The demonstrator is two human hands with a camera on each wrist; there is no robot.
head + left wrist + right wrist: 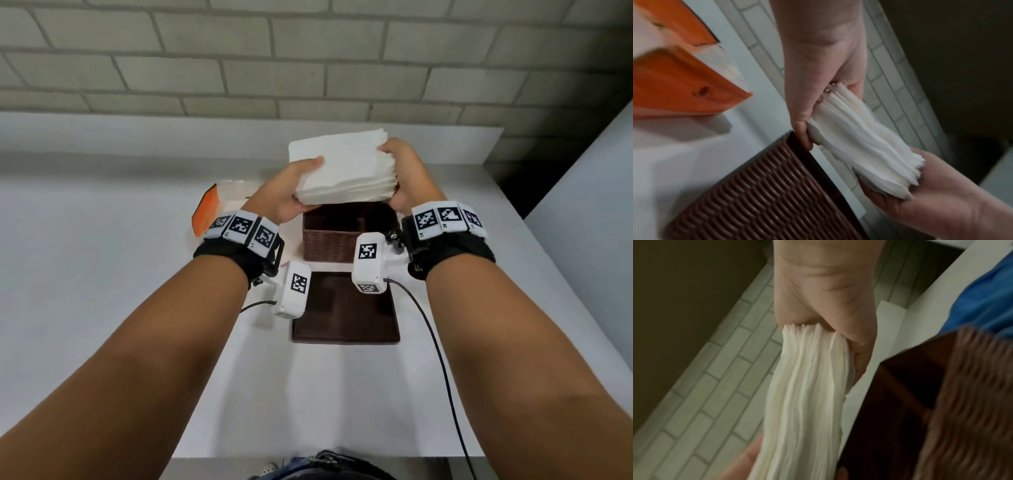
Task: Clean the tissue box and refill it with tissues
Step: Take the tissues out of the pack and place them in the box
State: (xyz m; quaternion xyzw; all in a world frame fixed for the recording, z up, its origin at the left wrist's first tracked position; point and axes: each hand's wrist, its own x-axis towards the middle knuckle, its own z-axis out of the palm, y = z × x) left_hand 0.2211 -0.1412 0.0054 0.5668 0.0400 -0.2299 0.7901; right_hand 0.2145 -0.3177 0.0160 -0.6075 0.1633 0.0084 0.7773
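Note:
A thick stack of white tissues (342, 168) hangs in the air just above the open brown woven tissue box (329, 240). My left hand (291, 192) grips the stack's left side, thumb on top. My right hand (404, 174) grips its right side. In the left wrist view the stack (863, 142) sits between both palms over the box's ribbed wall (764, 194). The right wrist view shows the stack's edge (807, 386) beside the box's dark inside (900, 394). The box's flat brown lid (346, 308) lies on the table in front of the box.
An orange and clear tissue wrapper (209, 209) lies left of the box on the white table (102, 240). A grey brick wall (308, 58) stands behind. A blue cloth (986, 293) shows in the right wrist view. A black cable (442, 370) trails from my right wrist.

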